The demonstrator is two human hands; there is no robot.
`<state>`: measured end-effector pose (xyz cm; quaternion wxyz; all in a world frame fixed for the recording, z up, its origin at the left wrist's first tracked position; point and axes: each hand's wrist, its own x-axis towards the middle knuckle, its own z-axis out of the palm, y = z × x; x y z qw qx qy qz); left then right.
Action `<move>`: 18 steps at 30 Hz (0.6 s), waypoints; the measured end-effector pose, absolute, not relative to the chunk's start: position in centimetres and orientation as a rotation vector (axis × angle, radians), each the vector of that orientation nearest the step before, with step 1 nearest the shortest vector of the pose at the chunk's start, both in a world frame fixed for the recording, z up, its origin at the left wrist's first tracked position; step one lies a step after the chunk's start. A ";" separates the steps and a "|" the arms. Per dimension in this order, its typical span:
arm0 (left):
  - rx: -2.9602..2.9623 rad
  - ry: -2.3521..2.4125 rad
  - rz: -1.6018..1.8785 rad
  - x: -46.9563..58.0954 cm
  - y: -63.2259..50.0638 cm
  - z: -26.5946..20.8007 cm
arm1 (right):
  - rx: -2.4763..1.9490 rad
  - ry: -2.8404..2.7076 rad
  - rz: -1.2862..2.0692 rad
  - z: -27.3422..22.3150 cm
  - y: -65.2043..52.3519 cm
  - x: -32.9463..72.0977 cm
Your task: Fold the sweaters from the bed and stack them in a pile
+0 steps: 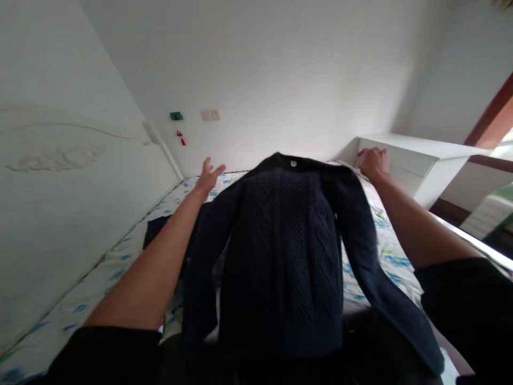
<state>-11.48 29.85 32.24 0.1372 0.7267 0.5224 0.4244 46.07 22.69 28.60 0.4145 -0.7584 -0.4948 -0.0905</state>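
A dark navy cable-knit sweater (284, 251) lies spread flat on the bed, collar at the far end and both sleeves angled out toward me. My left hand (209, 176) hovers past the left shoulder of the sweater, fingers spread, holding nothing. My right hand (373, 161) is at the right shoulder of the sweater, fingers curled down over the fabric's edge near the white furniture; whether it grips the cloth is unclear.
The bed has a white sheet (385, 251) with blue and green prints. A white headboard (72, 214) runs along the left. A white bedside cabinet (417, 160) stands at the far right. Another dark garment (154, 230) lies at the left, under my arm.
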 end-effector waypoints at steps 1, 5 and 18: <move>1.986 1.557 1.194 -11.9 29.7 28.6 | -1.905 -1.314 -0.187 25.7 22.6 45.1; 1.816 1.640 0.901 -13.9 23.7 12.1 | -1.999 -1.523 0.312 12.0 17.5 39.8; 1.786 1.969 0.388 -15.4 9.7 -6.6 | -2.251 -1.736 0.863 -11.3 -0.7 34.9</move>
